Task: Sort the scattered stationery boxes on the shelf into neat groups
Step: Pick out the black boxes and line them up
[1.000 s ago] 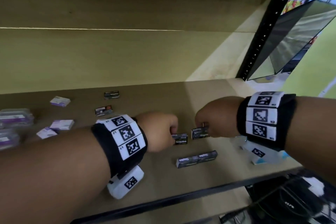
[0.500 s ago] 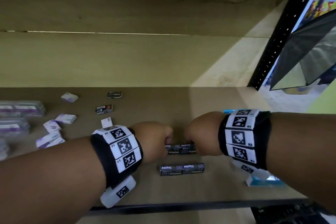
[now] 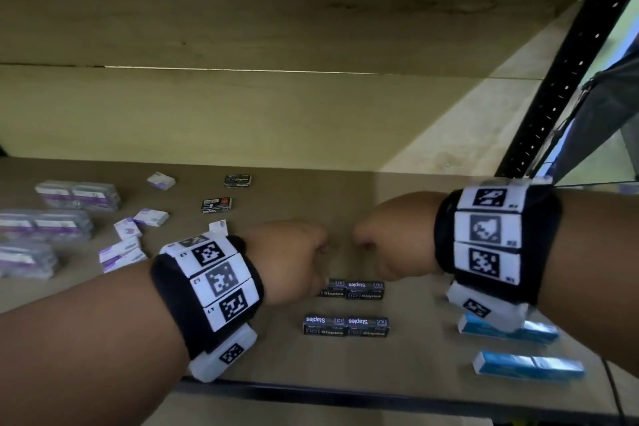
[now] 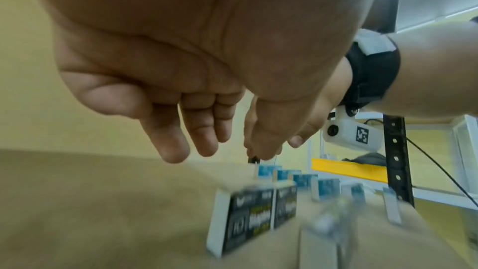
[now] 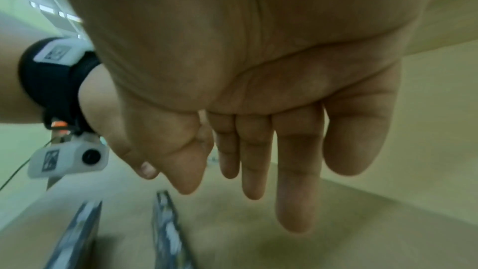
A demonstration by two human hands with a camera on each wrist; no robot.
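Note:
Two black staples boxes (image 3: 352, 289) lie end to end on the brown shelf (image 3: 408, 367), just behind a matching pair (image 3: 345, 326). My left hand (image 3: 311, 254) and right hand (image 3: 366, 245) hover close together above the rear pair, touching neither box. In the left wrist view the left fingers (image 4: 175, 150) hang loosely above the blurred black boxes (image 4: 256, 218) and hold nothing. The right fingers (image 5: 292, 201) likewise hang straight and empty over the box rows (image 5: 168, 228).
Two more black boxes (image 3: 237, 180) (image 3: 216, 205) sit further back. Purple-white boxes (image 3: 150, 217) are scattered at left beside clear plastic packs (image 3: 45, 223). Blue boxes (image 3: 529, 365) lie at right. A black upright (image 3: 567, 62) bounds the right side, and the front edge (image 3: 345, 394) is near.
Both hands had pinched a black staples box each and brought them together. They have now let go and lifted off, leaving the boxes end to end.

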